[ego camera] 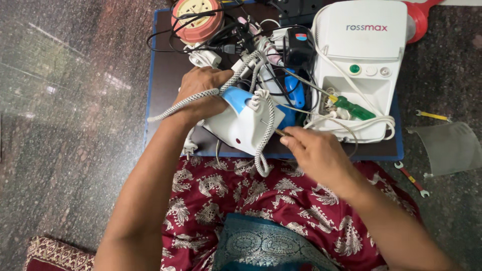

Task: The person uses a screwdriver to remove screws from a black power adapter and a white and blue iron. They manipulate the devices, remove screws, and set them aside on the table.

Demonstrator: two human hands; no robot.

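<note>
Glossy white iron (241, 123), braided cord (193, 99), left hand (201, 93), right hand (314, 150) pinching thin tool (277, 131)

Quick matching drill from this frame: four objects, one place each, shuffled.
Things:
1. Clothes iron
2. Green-handled screwdriver
3. Red-and-silver spanner
4. Round extension reel

Places:
A. on the stone floor, right of the board
B. top left of the board, among black cables
C. steadied by the left hand, with the right hand at its back end
D. in the recess of the white machine

Pairs: 1-C, 2-D, 3-A, 4-B
</note>
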